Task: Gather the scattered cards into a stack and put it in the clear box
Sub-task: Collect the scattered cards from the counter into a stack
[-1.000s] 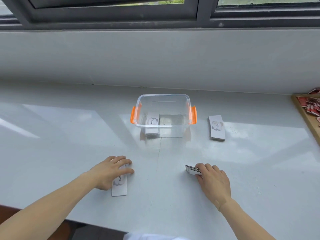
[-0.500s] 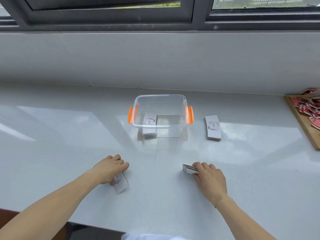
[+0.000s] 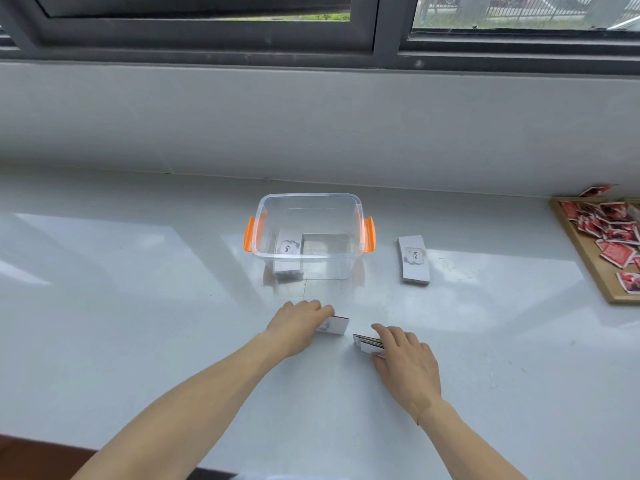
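Head view is looking down on a glossy white countertop (image 3: 138,306) running under a dark-framed window (image 3: 377,32) along the top of the frame. Near the centre, the clear box (image 3: 308,202) with orange side handles (image 3: 248,233) is standing upright and open, and a stack of white cards (image 3: 288,244) printed "love" is lying inside it against its left wall. To the right of the box and apart from it, another stack of white cards (image 3: 414,259) is lying flat on the countertop.

Below the box, in the lower middle of the frame, both hands are resting on the countertop close to each other. The left hand (image 3: 298,325) is lying palm down with its fingers curled over one end of a single white card (image 3: 335,325), pinning or pinching it; the card's free end is sticking out toward the right, and whether it is lifted off the surface cannot be told. The right hand (image 3: 403,355) is just to the right, its fingers bent around a small stack of cards (image 3: 367,342) whose edges are showing at its fingertips, pointing toward the left hand. The loose card and the small stack are lying near each other, with a narrow strip of bare countertop between them.

At the right edge of the frame, a wooden tray (image 3: 585,258) is holding a heap of red packets (image 3: 609,233), well apart from the hands.
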